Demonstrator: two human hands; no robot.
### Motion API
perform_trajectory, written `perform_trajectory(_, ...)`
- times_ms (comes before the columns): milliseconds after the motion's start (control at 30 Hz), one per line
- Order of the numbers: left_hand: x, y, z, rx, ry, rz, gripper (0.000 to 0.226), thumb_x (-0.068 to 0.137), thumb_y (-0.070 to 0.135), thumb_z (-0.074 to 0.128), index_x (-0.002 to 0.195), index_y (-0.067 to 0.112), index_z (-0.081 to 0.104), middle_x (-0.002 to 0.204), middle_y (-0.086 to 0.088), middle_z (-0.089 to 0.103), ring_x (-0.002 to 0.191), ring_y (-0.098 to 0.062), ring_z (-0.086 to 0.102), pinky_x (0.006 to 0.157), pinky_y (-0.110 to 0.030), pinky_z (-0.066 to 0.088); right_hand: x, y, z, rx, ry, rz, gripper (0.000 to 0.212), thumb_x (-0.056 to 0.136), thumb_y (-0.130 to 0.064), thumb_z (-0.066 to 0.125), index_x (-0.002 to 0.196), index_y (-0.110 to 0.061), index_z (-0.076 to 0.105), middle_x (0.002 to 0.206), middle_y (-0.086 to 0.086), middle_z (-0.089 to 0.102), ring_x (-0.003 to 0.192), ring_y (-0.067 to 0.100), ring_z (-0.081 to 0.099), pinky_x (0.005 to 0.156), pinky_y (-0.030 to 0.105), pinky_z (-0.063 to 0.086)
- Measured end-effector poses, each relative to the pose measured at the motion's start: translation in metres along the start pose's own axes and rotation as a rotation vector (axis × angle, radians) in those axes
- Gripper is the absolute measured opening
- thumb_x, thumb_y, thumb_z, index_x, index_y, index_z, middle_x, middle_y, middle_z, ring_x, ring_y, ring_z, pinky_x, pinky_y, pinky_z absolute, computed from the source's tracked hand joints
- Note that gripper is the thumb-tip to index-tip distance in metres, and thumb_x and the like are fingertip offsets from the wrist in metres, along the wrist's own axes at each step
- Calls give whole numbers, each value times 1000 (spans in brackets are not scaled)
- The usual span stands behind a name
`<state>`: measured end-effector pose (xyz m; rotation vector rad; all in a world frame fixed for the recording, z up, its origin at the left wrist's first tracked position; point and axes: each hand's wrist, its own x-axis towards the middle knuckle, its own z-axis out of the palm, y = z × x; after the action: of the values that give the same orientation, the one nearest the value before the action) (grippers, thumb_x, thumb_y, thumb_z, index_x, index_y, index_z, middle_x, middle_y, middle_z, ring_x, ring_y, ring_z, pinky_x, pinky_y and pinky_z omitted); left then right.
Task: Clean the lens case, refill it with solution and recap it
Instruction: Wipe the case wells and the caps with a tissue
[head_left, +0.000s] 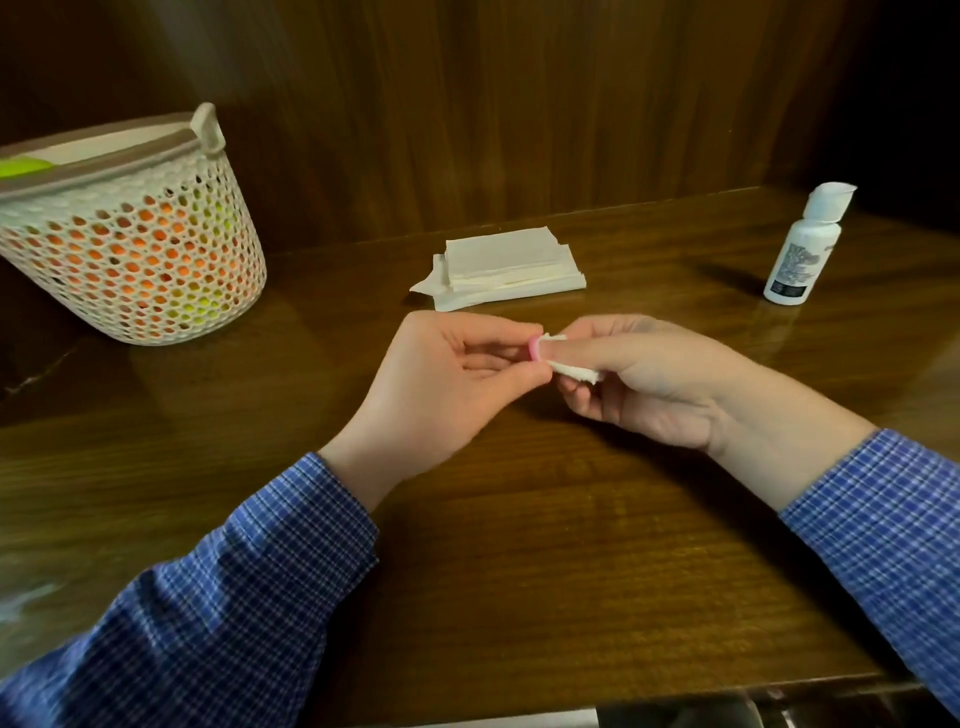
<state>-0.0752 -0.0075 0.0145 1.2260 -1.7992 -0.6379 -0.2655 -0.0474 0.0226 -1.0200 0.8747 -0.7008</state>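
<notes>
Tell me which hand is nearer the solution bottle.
Right. The right hand, holding tissue, lies left of and nearer the camera than the solution bottle; the left hand is farther left.

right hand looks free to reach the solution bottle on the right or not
Probably not yet: the right hand pinches a white tissue piece against the pink part. The bottle stands upright with bare table between, so the path looks open.

I see a table (519, 545) of dark wood, grain visible, finish glossy. The basket (156, 270) is perforated cream plastic. The bottle (800, 249) is smooth white plastic. The napkins (498, 265) are matt white paper. Both sleeves (208, 613) are checked woven cloth.
</notes>
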Motion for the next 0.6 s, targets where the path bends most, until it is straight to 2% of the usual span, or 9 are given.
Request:
perform_trajectory(67, -5, 1, 2, 166, 78, 163, 35, 87, 15, 79, 122, 14, 74, 111, 5, 78, 99, -4, 73, 81, -19, 61, 1, -3, -3, 82, -74, 133, 19, 54, -17, 91, 68, -12, 79, 71, 4, 66, 56, 6, 60, 47, 15, 50)
perform_trajectory(167, -7, 4, 3, 348, 132, 424, 33, 88, 15, 79, 119, 7, 74, 110, -2, 78, 99, -8, 73, 85, -13, 58, -1, -8, -10, 272, -200, 334, 23, 68, -6, 90, 89, -3, 79, 78, 8, 67, 53, 8, 62, 42, 16, 51)
perform_trajectory(267, -7, 5, 4, 389, 128, 519, 32, 88, 13, 80, 119, 4, 74, 109, -4, 78, 99, -8, 73, 85, -15, 59, -3, -11, -16, 231, -228, 345, 14, 72, -5, 86, 84, -2, 78, 78, 8, 64, 51, 7, 60, 39, 14, 49)
perform_trajectory(333, -9, 5, 5, 299, 129, 425, 33, 88, 15, 79, 120, 8, 74, 111, 3, 76, 102, -5, 72, 84, -12, 58, -5, -14, -14, 10, -194, 172, 15, 68, -13, 88, 76, -7, 77, 72, 7, 63, 51, 6, 56, 40, 13, 47)
perform_trajectory(400, -10, 6, 6, 161, 127, 303, 33, 87, 14, 79, 120, 14, 74, 111, 9, 75, 104, -1, 71, 83, -11, 57, -9, -16, -13, -313, -106, -108, 23, 60, -26, 90, 70, -13, 75, 68, 5, 67, 54, 7, 57, 46, 16, 48)
perform_trajectory(500, -7, 3, 6, -4, 92, 142, 31, 87, 8, 79, 117, 15, 76, 108, 8, 78, 97, -2, 75, 80, -20, 62, -10, -12, -12, -696, 91, -531, 20, 76, -32, 87, 78, -16, 75, 77, 1, 74, 67, 13, 66, 61, 24, 56)
perform_trajectory(600, 2, -3, 2, -228, -33, -25, 30, 89, 3, 75, 117, 12, 76, 104, -2, 81, 97, -17, 78, 83, -34, 65, -6, -1, -11, -940, 208, -868, 14, 85, -28, 82, 83, -16, 75, 84, -6, 69, 78, 11, 65, 64, 17, 52)
